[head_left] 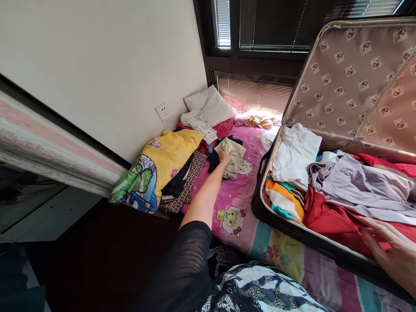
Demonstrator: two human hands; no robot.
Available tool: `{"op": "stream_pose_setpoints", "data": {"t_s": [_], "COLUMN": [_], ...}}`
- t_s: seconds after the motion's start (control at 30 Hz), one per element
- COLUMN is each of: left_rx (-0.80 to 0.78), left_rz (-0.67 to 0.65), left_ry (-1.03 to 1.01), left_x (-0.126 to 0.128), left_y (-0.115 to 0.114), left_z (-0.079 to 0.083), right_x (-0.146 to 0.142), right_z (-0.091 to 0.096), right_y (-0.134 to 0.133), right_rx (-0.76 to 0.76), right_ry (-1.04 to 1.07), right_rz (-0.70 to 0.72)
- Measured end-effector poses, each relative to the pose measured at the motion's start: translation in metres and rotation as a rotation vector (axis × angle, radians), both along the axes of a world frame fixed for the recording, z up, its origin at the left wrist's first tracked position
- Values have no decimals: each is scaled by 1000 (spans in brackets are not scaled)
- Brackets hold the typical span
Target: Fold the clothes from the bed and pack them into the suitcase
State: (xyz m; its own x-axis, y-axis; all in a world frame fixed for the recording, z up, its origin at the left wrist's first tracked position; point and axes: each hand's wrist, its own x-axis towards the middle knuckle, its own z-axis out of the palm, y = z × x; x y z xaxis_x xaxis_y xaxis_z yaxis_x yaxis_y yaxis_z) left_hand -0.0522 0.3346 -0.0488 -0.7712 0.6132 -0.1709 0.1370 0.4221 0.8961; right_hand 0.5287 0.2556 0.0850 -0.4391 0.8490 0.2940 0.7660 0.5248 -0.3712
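Observation:
My left hand point(225, 158) reaches far forward, with its fingers closed on a crumpled beige garment point(236, 151). Dark green cloth point(213, 162) shows from under the garment, on the pink bedspread point(208, 190). At the lower right, my right hand point(391, 249) is open, its fingers stretched over the red clothing point(334, 223) in the open suitcase point(260, 207). Also inside the case are a white garment point(294, 154), an orange, white and green striped garment point(286, 201) and a greyish-lilac garment point(360, 180).
The suitcase lid point(344, 82) leans back near the window blinds point(256, 91). Left of the beige garment lie a yellow cartoon towel point(175, 147), patterned brown cloth point(195, 173) and a white pillow point(209, 104). A wall point(113, 65) bounds the left side.

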Motion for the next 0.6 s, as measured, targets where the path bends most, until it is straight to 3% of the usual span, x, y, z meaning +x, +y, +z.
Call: {"op": "stream_pose_setpoints", "data": {"t_s": [0.17,0.3,0.43,0.6], "left_rx": [149,359,618,692], "left_rz": [68,37,-67,-247], "left_ry": [-230,-391,-633,-664], "left_x": [-13,-24,-27,-5], "left_y": [2,-7,-23,-38], "left_z": [14,44,91,168], "right_x": [-8,-27,-73,-155], "right_z": [17,33,54,86], "right_y": [-1,17,35,54], "right_rx": [-35,-139,-381,-710], "right_ry": [174,252,328,541], "right_rz": [-32,-27,1,103]}}
